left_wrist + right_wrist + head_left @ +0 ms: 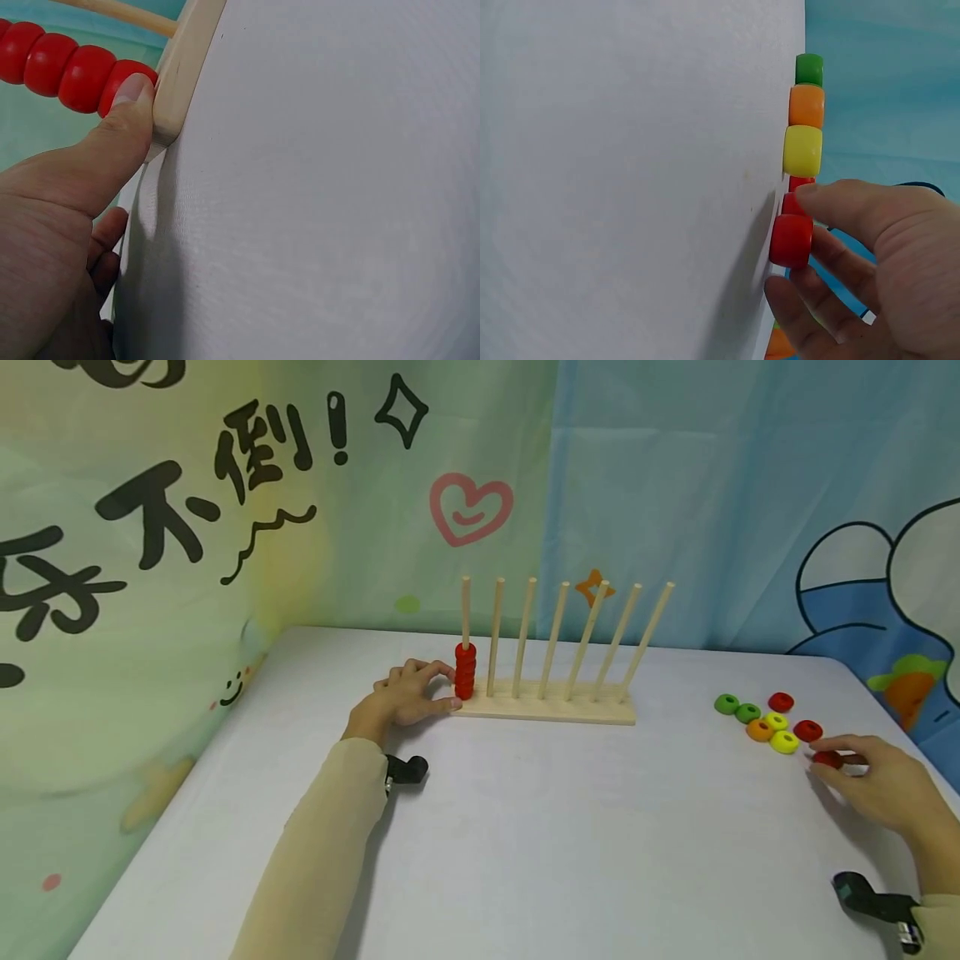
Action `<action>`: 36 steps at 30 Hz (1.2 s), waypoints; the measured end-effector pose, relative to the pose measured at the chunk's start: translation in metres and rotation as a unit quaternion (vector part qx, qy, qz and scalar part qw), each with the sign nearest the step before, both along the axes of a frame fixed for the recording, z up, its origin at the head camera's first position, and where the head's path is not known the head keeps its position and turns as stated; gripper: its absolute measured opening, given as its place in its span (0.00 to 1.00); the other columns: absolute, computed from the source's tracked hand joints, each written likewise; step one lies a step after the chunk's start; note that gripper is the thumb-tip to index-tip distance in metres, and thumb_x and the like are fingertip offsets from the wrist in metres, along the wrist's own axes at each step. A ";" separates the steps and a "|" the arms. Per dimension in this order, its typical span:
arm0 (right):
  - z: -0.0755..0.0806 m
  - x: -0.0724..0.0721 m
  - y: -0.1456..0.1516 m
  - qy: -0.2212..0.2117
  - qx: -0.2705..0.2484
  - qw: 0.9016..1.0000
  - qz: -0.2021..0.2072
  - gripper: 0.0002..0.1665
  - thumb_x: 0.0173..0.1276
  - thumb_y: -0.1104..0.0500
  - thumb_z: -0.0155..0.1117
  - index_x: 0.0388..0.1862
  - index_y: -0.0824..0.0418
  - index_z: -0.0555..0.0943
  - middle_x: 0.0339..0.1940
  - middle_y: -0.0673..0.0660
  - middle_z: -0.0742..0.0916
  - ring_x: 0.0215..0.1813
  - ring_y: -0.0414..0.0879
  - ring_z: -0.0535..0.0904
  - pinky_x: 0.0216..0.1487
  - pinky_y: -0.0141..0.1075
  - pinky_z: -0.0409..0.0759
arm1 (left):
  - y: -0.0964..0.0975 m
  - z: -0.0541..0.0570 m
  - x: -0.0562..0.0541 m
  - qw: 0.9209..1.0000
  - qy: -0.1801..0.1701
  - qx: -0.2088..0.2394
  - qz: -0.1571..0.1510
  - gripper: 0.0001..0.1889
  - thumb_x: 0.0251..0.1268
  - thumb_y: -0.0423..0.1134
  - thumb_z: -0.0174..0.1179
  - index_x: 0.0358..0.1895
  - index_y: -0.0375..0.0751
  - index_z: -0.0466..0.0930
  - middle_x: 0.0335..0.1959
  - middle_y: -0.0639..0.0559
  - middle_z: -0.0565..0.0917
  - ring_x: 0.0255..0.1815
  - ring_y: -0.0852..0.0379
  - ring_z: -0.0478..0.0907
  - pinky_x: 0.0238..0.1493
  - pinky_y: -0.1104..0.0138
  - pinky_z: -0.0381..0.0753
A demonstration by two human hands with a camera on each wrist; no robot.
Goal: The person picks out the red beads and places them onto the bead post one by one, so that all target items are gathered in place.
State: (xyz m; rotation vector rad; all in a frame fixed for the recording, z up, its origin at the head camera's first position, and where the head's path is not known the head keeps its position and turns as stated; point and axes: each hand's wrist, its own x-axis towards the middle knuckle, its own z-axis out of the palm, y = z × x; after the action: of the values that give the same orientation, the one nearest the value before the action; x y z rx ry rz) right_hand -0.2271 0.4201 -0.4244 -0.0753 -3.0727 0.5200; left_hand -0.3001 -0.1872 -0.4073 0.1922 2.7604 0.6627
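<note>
At the left end of the wooden peg rack (547, 714), my left hand (408, 693) grips the base, thumb in front and fingers behind. A stack of red beads (465, 672) sits on the leftmost peg. In the left wrist view the thumb (124, 124) lies against the lowest bead and the base's edge. Far to the right, my right hand (881, 772) pinches a red bead (790, 241) low at the tabletop, thumb on one side and fingers on the other. Two more red beads (807, 731) lie just beyond the fingertips.
Beside the right hand lie green beads (726, 704), yellow beads (784, 742) and an orange bead (759, 730). The rack's other pegs (555, 643) are bare. A white table (570, 843) stretches between the hands, with a printed curtain (675, 485) behind it.
</note>
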 end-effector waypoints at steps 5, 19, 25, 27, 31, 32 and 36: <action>-0.006 -0.001 0.002 -0.014 0.001 1.000 0.009 0.22 0.65 0.68 0.65 0.56 0.73 0.73 0.55 0.81 0.65 0.50 0.76 0.63 0.46 0.68 0.72 | -0.001 -0.003 0.001 1.000 -0.001 -0.003 0.003 0.28 0.59 0.70 0.57 0.62 0.70 0.66 0.75 0.49 0.56 0.71 0.39 0.52 0.64 0.40 0.55; -0.001 0.000 -0.008 0.019 0.000 1.000 -0.003 0.18 0.65 0.72 0.62 0.52 0.75 0.73 0.53 0.81 0.65 0.51 0.77 0.63 0.48 0.68 0.72 | 0.000 -0.002 0.004 1.000 0.000 -0.001 0.005 0.27 0.60 0.70 0.57 0.61 0.72 0.66 0.75 0.49 0.56 0.72 0.39 0.52 0.64 0.40 0.54; 0.021 0.004 -0.026 0.034 -0.007 0.999 0.017 0.19 0.67 0.67 0.63 0.54 0.75 0.73 0.55 0.80 0.67 0.50 0.77 0.65 0.43 0.67 0.75 | 0.000 -0.002 0.004 1.000 0.007 -0.002 -0.001 0.27 0.61 0.69 0.57 0.62 0.71 0.66 0.74 0.49 0.57 0.71 0.40 0.53 0.63 0.43 0.56; 0.028 0.003 -0.033 0.052 -0.008 0.998 0.036 0.19 0.68 0.67 0.62 0.54 0.74 0.73 0.54 0.79 0.69 0.49 0.76 0.65 0.41 0.65 0.77 | 0.000 -0.003 0.005 1.000 0.012 -0.002 -0.002 0.27 0.61 0.69 0.56 0.62 0.71 0.66 0.74 0.49 0.57 0.71 0.40 0.53 0.62 0.44 0.56; 0.038 -0.001 -0.046 0.085 -0.019 0.994 0.066 0.17 0.69 0.65 0.62 0.55 0.71 0.75 0.54 0.77 0.72 0.49 0.74 0.67 0.37 0.61 0.80 | -0.001 -0.005 0.006 0.999 0.032 0.001 0.001 0.26 0.62 0.69 0.56 0.62 0.71 0.67 0.73 0.51 0.59 0.70 0.42 0.54 0.61 0.45 0.55; 0.040 -0.001 -0.049 0.088 -0.021 0.993 0.069 0.17 0.69 0.64 0.63 0.55 0.71 0.76 0.54 0.77 0.72 0.49 0.73 0.67 0.37 0.60 0.80 | -0.001 -0.005 0.006 0.999 0.038 0.003 0.002 0.26 0.62 0.68 0.56 0.62 0.71 0.67 0.73 0.51 0.59 0.70 0.42 0.54 0.60 0.46 0.55; 0.044 -0.001 -0.066 0.103 -0.026 0.991 0.081 0.18 0.68 0.63 0.65 0.54 0.69 0.77 0.54 0.75 0.74 0.48 0.71 0.70 0.29 0.39 0.79 | -0.003 -0.007 0.005 0.998 0.055 0.010 0.001 0.24 0.62 0.68 0.56 0.60 0.71 0.69 0.71 0.53 0.62 0.69 0.43 0.55 0.59 0.47 0.55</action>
State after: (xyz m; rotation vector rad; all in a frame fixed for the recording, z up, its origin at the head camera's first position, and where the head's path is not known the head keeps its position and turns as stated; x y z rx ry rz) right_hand -0.2285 0.3543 -0.3800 0.2159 -2.8777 0.5748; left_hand -0.2948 -0.1899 -0.4146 0.2374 2.8594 0.7011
